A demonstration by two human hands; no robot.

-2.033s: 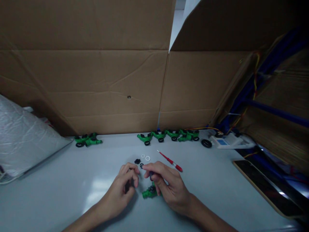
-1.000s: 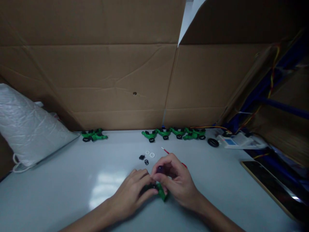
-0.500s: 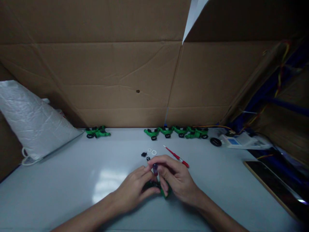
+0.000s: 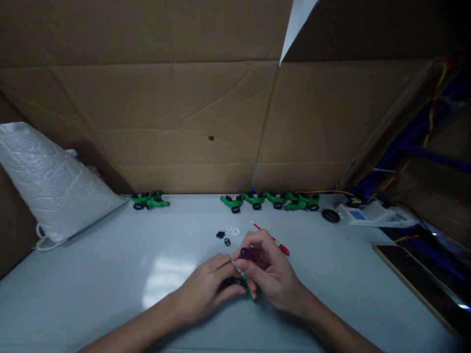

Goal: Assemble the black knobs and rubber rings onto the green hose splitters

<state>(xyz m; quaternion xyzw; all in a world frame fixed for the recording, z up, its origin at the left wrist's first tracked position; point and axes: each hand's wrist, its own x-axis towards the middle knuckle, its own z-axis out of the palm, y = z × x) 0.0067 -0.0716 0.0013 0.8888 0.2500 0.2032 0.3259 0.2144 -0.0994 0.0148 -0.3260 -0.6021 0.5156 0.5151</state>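
Observation:
My left hand lies low on the white table, fingers closed on a green plastic fitting that shows only partly between both hands. My right hand is closed round a small dark-handled tool, its thin shaft angled down at the fitting. Just beyond my fingers lie two white rings, a black ring and a small black part. A red-handled screwdriver lies right of them, partly behind my right hand.
Several green fittings line the back of the table, another pair at back left. A white plastic bag lies left. A black ring, a white device and a dark board sit right. Cardboard walls stand behind.
Both hands came together on the green fitting, the left one closing over it. My right hand raised the dark tool handle slightly. The view shifted a little.

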